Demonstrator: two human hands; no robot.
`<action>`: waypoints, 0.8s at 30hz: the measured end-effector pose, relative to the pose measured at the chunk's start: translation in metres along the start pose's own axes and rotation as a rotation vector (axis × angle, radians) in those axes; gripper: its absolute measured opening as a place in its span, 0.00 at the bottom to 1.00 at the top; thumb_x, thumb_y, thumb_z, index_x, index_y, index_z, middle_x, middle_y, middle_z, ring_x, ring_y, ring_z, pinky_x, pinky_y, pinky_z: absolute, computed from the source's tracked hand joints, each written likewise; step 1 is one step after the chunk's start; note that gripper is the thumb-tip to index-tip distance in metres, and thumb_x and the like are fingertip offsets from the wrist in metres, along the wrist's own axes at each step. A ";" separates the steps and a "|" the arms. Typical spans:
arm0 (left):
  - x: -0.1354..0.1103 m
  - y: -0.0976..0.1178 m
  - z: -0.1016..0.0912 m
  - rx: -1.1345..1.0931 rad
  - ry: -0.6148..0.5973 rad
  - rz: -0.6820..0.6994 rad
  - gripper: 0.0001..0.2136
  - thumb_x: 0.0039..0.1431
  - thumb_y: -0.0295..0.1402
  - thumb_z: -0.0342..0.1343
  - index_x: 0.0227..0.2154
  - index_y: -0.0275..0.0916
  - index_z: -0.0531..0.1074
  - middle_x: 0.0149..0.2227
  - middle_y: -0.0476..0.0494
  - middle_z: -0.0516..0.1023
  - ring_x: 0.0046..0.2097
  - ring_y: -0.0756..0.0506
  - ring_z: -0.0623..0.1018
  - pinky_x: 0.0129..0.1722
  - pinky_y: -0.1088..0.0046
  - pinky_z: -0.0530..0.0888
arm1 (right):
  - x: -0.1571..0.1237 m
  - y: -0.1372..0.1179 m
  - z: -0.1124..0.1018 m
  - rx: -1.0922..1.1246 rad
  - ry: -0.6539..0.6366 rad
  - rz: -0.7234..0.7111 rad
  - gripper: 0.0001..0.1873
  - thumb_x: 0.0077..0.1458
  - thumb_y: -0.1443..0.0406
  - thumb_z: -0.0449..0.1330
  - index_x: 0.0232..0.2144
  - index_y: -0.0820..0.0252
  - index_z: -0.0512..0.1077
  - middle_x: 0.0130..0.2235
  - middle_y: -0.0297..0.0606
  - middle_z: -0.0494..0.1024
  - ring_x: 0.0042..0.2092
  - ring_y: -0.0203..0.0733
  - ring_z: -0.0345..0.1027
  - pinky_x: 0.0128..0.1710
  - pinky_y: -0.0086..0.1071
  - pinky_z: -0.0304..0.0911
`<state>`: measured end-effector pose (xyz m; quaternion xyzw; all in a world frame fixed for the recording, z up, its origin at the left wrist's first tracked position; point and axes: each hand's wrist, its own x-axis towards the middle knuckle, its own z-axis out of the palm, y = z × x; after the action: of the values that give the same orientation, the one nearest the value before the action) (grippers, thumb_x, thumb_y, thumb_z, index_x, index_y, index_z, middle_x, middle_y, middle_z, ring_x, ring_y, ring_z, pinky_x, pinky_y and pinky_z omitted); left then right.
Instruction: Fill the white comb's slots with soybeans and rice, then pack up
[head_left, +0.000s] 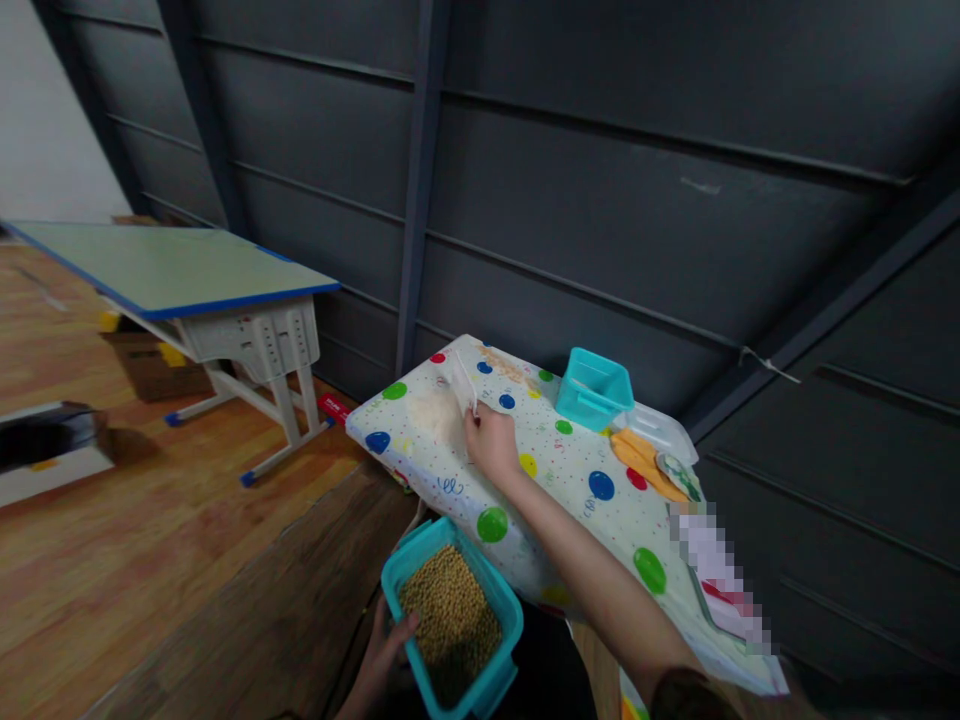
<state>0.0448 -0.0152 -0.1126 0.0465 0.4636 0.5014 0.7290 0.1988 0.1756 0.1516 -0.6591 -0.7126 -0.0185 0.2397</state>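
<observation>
My left hand [386,645] grips the left side of a turquoise plastic container [511,612], its thumb over the rim. Round yellow beans [454,605] fill much of that container, held below the table's front edge. Over the table, my right hand [493,445] pinches a thin white flat piece [463,382] standing on edge; its exact kind is unclear. Just left of this piece lies a low heap of pale, fine grains [435,415]. Farther back, small tan bits [504,364] are spread on the balloon-print tablecloth [555,500].
A second turquoise container [592,412] stands at the table's back right, beside a clear lid [664,432], an orange cloth [637,458] and a round disc [679,475]. A blurred-out flat item [720,580] lies nearer. Left are a green-topped desk [180,265] and a cardboard box [142,365].
</observation>
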 end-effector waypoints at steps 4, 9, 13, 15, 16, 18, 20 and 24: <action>0.004 -0.004 0.002 -0.019 0.024 0.053 0.57 0.27 0.46 0.86 0.65 0.47 0.68 0.53 0.30 0.88 0.67 0.18 0.80 0.62 0.39 0.80 | 0.008 0.031 -0.010 0.013 0.077 -0.006 0.16 0.74 0.67 0.56 0.39 0.60 0.84 0.36 0.47 0.89 0.38 0.49 0.83 0.38 0.31 0.64; 0.004 -0.002 0.002 0.013 0.035 0.010 0.51 0.33 0.45 0.84 0.63 0.49 0.69 0.55 0.31 0.88 0.66 0.17 0.81 0.62 0.36 0.79 | 0.004 0.041 -0.006 -0.077 0.024 -0.057 0.15 0.72 0.70 0.57 0.47 0.61 0.85 0.40 0.46 0.90 0.39 0.47 0.84 0.39 0.30 0.66; 0.004 -0.002 0.002 0.036 0.055 0.055 0.51 0.28 0.47 0.85 0.60 0.48 0.71 0.54 0.33 0.89 0.68 0.17 0.78 0.63 0.39 0.79 | -0.003 0.023 0.004 -0.085 -0.052 -0.118 0.14 0.72 0.69 0.58 0.49 0.61 0.85 0.42 0.47 0.91 0.41 0.47 0.85 0.41 0.30 0.67; 0.004 -0.003 0.002 0.034 0.046 0.080 0.51 0.28 0.48 0.85 0.60 0.48 0.71 0.54 0.34 0.89 0.68 0.18 0.78 0.64 0.40 0.78 | -0.005 0.015 0.005 -0.063 -0.059 -0.128 0.14 0.72 0.69 0.58 0.47 0.61 0.85 0.41 0.47 0.90 0.41 0.48 0.85 0.40 0.30 0.66; 0.005 -0.003 0.002 0.027 0.038 0.092 0.51 0.28 0.49 0.85 0.60 0.48 0.71 0.53 0.34 0.89 0.68 0.18 0.79 0.64 0.41 0.78 | -0.005 0.012 0.004 -0.053 -0.060 -0.132 0.14 0.72 0.69 0.58 0.45 0.61 0.86 0.40 0.47 0.90 0.40 0.48 0.85 0.40 0.30 0.65; 0.005 -0.005 0.001 0.009 0.020 0.104 0.51 0.28 0.49 0.85 0.60 0.47 0.71 0.53 0.34 0.89 0.67 0.19 0.79 0.65 0.41 0.78 | -0.004 0.012 0.000 -0.041 -0.051 -0.130 0.15 0.72 0.69 0.58 0.40 0.60 0.86 0.37 0.46 0.90 0.39 0.48 0.84 0.39 0.30 0.64; 0.004 -0.004 0.002 0.002 0.012 0.102 0.51 0.28 0.49 0.85 0.59 0.47 0.71 0.53 0.33 0.89 0.67 0.19 0.79 0.64 0.41 0.79 | 0.001 0.017 -0.006 -0.037 -0.031 -0.109 0.16 0.72 0.68 0.58 0.38 0.60 0.86 0.36 0.46 0.89 0.38 0.48 0.84 0.38 0.30 0.64; -0.010 0.007 0.008 0.015 -0.001 0.061 0.52 0.29 0.47 0.85 0.62 0.49 0.70 0.54 0.33 0.89 0.68 0.19 0.79 0.64 0.41 0.79 | 0.017 0.034 -0.015 -0.039 0.017 -0.084 0.17 0.74 0.67 0.58 0.52 0.59 0.87 0.43 0.46 0.91 0.44 0.49 0.86 0.43 0.30 0.68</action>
<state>0.0453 -0.0164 -0.0975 0.0662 0.4653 0.5198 0.7134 0.2359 0.1902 0.1612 -0.6331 -0.7370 -0.0479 0.2318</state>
